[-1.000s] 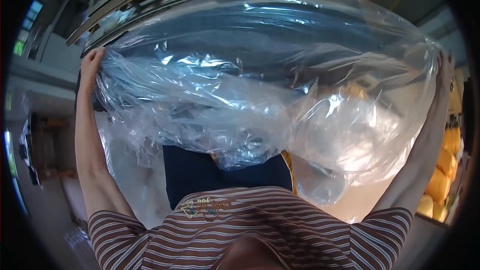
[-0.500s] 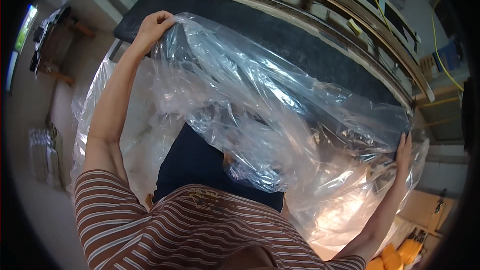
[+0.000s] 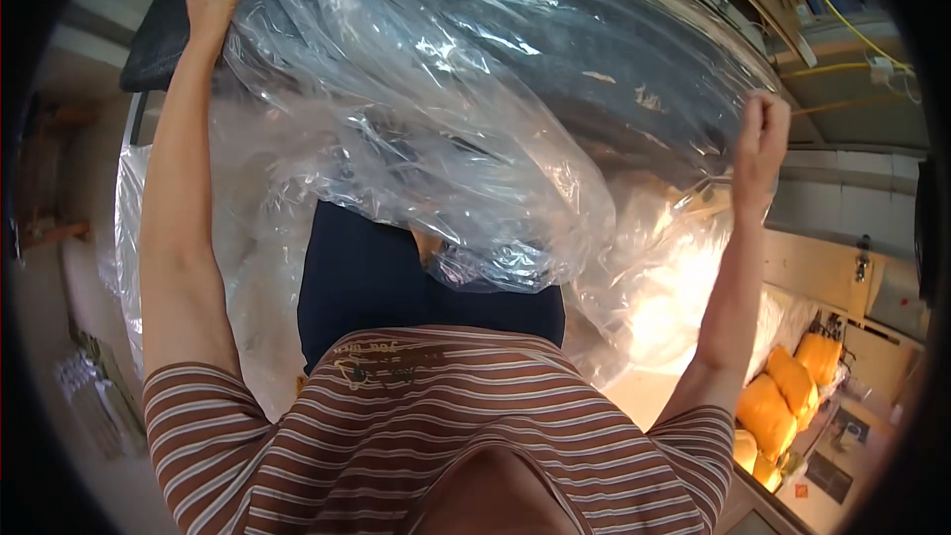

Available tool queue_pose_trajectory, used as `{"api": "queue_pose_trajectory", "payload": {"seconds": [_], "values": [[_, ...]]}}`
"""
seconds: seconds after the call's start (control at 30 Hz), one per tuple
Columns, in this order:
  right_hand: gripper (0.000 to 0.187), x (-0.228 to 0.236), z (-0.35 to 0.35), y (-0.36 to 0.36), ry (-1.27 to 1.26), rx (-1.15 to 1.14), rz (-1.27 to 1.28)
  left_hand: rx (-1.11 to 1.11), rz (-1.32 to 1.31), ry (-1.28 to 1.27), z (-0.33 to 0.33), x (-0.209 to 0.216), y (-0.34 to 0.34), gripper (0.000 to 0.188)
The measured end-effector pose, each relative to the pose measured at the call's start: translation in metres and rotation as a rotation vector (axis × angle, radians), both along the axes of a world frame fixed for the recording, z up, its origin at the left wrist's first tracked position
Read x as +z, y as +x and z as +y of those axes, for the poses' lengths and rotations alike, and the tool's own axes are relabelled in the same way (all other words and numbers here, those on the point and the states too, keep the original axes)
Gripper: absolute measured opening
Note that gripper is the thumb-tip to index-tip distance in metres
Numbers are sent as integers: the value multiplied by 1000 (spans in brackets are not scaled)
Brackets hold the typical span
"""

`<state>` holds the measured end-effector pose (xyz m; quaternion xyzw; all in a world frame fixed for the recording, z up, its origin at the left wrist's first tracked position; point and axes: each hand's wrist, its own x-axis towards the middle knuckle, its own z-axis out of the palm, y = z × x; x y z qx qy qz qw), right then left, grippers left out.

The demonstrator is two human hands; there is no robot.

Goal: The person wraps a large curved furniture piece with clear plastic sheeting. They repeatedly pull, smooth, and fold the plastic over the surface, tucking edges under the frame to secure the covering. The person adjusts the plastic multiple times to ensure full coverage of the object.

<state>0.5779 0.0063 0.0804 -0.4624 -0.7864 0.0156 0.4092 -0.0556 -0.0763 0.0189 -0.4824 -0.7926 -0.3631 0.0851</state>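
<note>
A wide clear plastic sheet (image 3: 426,89) stretches between my two hands over a dark padded surface (image 3: 158,40). At the far left my left hand (image 3: 216,0) is closed, pinching the sheet's upper edge between thumb and fingers. My right hand (image 3: 761,134) is closed at the far right, its fingers curled on the sheet's other end. Loose folds of the plastic hang down in front of my dark trousers (image 3: 347,277). Through the stretched part the dark surface shows, with creases and bright reflections on it.
A rail frame (image 3: 758,15) runs along the far right side, with a yellow cable (image 3: 842,15) hanging beyond it. Orange bundles (image 3: 778,401) stand at the lower right. More crumpled plastic (image 3: 248,228) hangs below the table's left end.
Both hands have moved farther out and away from me, the right one rising most and closing its fingers. The plastic is spread higher, now covering more of the dark surface.
</note>
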Motion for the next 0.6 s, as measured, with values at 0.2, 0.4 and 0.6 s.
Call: {"api": "queue_pose_trajectory", "payload": {"seconds": [0.2, 0.4, 0.6], "values": [[3, -3, -110, -108, -148, 350, 20, -58, 51, 123, 21, -18, -11, 45], [19, -14, -97, -259, 57, 427, 57, -13, -61, 163, 17, -5, 4, 42], [18, -16, -39, -303, -350, 548, 465, 10, -92, 174, 17, -5, 5, 39]]}}
